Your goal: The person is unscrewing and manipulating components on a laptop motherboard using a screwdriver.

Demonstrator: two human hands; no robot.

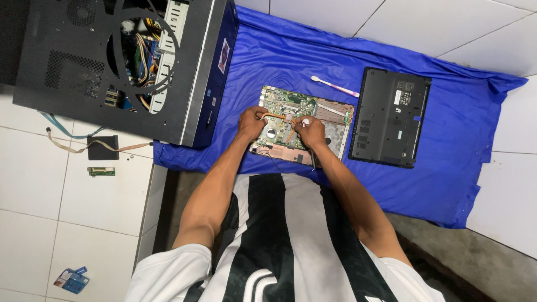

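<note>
Both hands pinch a copper heat pipe (278, 116) at mid-frame: left hand (251, 122) on its left end, right hand (309, 131) on its right, over the green motherboard (302, 126) on blue cloth (447, 140). Uneven pulling could bend the pipe or flex the board. A white label sits on the black laptop base (390, 116) to the right; a small blue packet (72, 279) lies at lower left.

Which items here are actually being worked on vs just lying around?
In use:
- left hand and right hand, both on the copper heat pipe
- laptop motherboard beneath it

Lying about:
- toothbrush
- laptop bottom cover
- desktop PC case
- small black drive and green card
- blue packet
</note>
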